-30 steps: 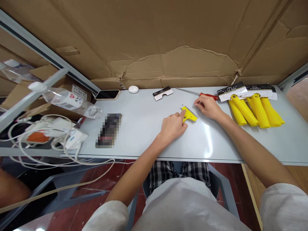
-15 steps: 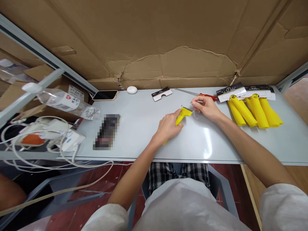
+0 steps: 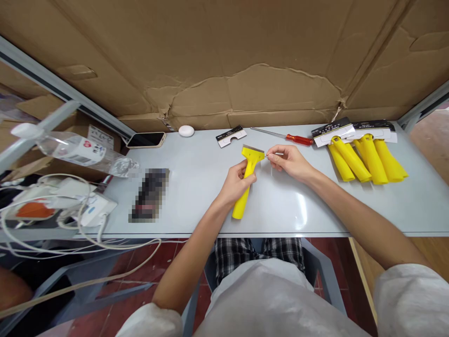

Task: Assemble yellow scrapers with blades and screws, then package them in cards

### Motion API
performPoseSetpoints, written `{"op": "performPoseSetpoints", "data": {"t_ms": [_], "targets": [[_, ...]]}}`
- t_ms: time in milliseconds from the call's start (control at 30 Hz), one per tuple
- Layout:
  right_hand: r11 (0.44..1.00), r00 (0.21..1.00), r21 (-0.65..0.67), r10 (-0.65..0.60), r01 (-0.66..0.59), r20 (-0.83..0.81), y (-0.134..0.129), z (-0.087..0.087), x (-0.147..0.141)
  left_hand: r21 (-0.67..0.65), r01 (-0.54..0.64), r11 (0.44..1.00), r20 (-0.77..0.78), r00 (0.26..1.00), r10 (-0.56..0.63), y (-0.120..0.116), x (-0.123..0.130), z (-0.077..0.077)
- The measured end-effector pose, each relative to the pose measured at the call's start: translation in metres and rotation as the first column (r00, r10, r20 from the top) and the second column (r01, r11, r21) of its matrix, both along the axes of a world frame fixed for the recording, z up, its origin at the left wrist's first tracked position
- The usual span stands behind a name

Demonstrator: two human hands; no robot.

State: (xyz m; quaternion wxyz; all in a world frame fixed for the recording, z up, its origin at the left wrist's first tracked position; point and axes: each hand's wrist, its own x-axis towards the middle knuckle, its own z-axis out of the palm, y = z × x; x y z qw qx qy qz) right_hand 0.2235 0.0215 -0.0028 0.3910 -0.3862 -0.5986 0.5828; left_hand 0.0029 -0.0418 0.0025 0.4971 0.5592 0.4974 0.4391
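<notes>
My left hand (image 3: 238, 183) is closed round the handle of a yellow scraper (image 3: 241, 206), holding it raised over the table with its blade end pointing away from me. A grey metal strip runs along the top edge of the scraper's wide head. My right hand (image 3: 286, 161) is closed in a pinch at the right end of that head. Between its fingertips a tiny metal piece, which looks like a screw (image 3: 266, 156), points at the head's side. Beyond my right hand lies a screwdriver (image 3: 298, 139) with a red handle.
Several yellow scraper handles (image 3: 377, 164) with black-and-white cards lie at the right. A loose card (image 3: 231, 136), a white oval case (image 3: 186, 131) and a phone (image 3: 146, 140) lie along the back. At left are a blurred dark object (image 3: 149, 195), a plastic bottle (image 3: 79, 150) and cables (image 3: 84, 210).
My left hand has lifted the scraper off the table and turned its head away from me. My right hand has moved left and down, bringing the small piece to the scraper's head.
</notes>
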Motion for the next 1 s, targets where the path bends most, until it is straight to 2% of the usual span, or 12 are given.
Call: {"op": "performPoseSetpoints", "data": {"t_ms": [333, 800, 1000], "targets": [[0.999, 0.998, 0.031, -0.025, 0.023, 0.058, -0.002, -0.008, -0.007, -0.043, 0.031, 0.999, 0.033, 0.999, -0.030, -0.005, 0.003, -0.001], [0.967, 0.985, 0.249, -0.097, 0.058, 0.145, -0.003, -0.014, -0.011, -0.067, 0.018, 0.998, 0.025, 1.000, -0.016, -0.006, 0.006, 0.003], [0.944, 0.973, 0.313, -0.164, 0.106, 0.163, -0.006, -0.015, -0.013, -0.097, 0.027, 0.995, 0.060, 0.998, -0.021, -0.005, 0.006, 0.008]]}}
